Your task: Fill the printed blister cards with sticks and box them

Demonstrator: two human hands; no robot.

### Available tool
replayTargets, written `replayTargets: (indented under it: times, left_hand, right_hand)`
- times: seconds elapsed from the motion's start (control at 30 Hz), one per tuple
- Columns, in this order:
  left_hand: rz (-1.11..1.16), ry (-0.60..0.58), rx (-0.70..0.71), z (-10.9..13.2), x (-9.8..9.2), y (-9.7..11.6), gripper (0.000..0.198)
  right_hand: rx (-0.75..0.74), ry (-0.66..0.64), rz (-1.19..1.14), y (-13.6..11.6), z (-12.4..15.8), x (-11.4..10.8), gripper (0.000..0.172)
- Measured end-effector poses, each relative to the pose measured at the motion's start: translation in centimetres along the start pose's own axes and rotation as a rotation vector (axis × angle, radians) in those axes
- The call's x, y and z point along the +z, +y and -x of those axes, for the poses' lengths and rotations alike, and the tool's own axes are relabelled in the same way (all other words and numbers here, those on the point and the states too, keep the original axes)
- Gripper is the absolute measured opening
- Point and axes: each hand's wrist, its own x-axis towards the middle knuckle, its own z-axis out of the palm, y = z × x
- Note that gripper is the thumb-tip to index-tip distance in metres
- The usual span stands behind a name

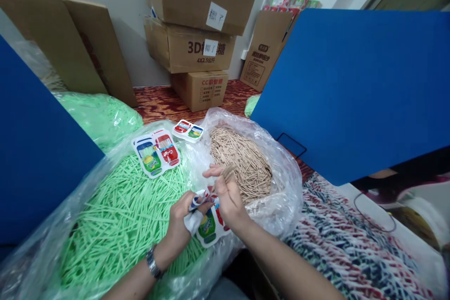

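Observation:
My left hand [183, 220] is closed on a small printed packet [210, 227] with soda-bottle pictures, held over a clear bag of green sticks [119, 220]. My right hand [227, 192] pinches a few tan sticks [230, 171] right above the packet's top edge. Behind it lies an open clear bag of tan sticks [246, 159]. Two more printed packets rest on the green-stick bag: a larger one [156, 152] and a smaller one [189, 130].
Blue boards stand at the left [38, 164] and right [355, 89]. Stacked cardboard boxes [197, 33] line the wall behind. Another bag of green material [101, 115] sits at the left. A patterned cloth [344, 243] covers the surface at the right.

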Motion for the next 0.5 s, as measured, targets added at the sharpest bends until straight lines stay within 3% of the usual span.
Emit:
replayTargets:
  times: [0.17,0.3,0.37,0.5]
  left_hand:
    - [0.100,-0.005,-0.073,-0.2,-0.7,0.0,0.015]
    - [0.098,-0.025,-0.063,-0.4,-1.1,0.2,0.011]
    - [0.062,-0.037,-0.027,-0.5,-1.2,0.1,0.009]
    - [-0.057,-0.024,0.093,-0.5,-1.5,-0.4,0.012]
  right_hand:
    - [-0.010,-0.103,0.082,1.0,0.1,-1.4,0.051]
    - [-0.062,-0.051,0.133,0.8,-0.7,-2.2,0.050]
    - [-0.139,-0.062,0.226,0.3,-1.1,-2.3,0.049]
    - [-0.405,-0.235,0.513,-1.0,-1.7,-2.0,0.052]
